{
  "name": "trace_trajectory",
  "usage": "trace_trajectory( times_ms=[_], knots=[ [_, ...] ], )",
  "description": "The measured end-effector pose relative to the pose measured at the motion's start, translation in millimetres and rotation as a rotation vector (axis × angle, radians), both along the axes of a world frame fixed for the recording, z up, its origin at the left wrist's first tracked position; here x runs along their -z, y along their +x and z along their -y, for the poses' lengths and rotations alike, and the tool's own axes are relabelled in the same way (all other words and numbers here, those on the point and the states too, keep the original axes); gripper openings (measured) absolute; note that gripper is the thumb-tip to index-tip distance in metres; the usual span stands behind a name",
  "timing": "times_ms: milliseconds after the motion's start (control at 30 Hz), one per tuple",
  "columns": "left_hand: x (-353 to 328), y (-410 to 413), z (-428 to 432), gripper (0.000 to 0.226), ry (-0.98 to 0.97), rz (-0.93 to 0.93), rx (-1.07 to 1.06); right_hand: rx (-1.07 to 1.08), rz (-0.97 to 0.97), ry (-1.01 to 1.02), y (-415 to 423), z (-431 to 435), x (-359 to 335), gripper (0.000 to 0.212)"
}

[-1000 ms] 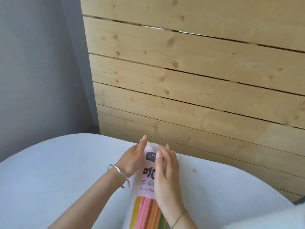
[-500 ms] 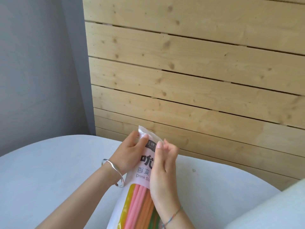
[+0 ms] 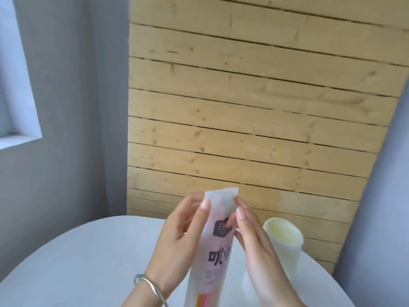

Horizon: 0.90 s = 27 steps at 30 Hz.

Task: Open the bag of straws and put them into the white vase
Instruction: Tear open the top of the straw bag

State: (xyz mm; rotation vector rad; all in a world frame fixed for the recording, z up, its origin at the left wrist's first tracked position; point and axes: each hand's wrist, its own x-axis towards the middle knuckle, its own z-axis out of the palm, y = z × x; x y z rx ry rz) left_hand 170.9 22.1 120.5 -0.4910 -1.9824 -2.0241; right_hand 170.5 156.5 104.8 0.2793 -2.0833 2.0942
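- Bag of straws (image 3: 218, 244): a long, translucent pale-pink packet with dark printed characters, held upright over the surface, its sealed top edge uppermost and flat.
- Straws (image 3: 204, 300): coloured lengths, red and yellow, visible through the packet only at the bottom edge of the view.
- Left hand (image 3: 179, 235): grasps the packet's left side near the top, with the thumb pressed on the front face just below the sealed edge.
- Right hand (image 3: 254, 247): grasps the packet's right side at about the same height, the thumb across the dark square label and the fingertips (image 3: 241, 212) pinching the edge.
- Silver bangle (image 3: 150, 289): worn on the left wrist.
- White vase (image 3: 285, 242): a pale cylinder with an open mouth, standing just right of the right hand, tilted in the wide-angle view; its lower part is hidden behind that hand.
- Surface (image 3: 88, 262): a rounded white top carrying the vase.
- Wooden slat wall (image 3: 254, 107): horizontal pale planks behind the surface, flanked by grey wall (image 3: 66, 129).
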Motion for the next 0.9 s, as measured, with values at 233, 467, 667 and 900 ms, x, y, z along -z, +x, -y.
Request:
trace_trajectory(
  times_ms=[233, 467, 667, 900],
  knots=[
    [-30.6, 45.6, 16.3, 0.047, -0.246, 0.309, 0.226, -0.153, 0.125, 0.124, 65.2, -4.3, -33.0, 0.05],
    [-28.1, 77.4, 13.7, 0.041, -0.268, 0.344, 0.266, -0.15, 0.025, 0.162, 118.4, -9.1, -39.1, 0.047],
    [-16.5, 85.8, 8.4, 0.031, -0.245, 0.306, 0.266, -0.1, 0.063, 0.105, 130.3, -2.5, -45.2, 0.04],
    [-12.6, 84.9, 4.2, 0.025, -0.214, 0.203, 0.265, -0.119, 0.109, 0.075, 126.9, -5.1, -38.7, 0.027]
  ],
)
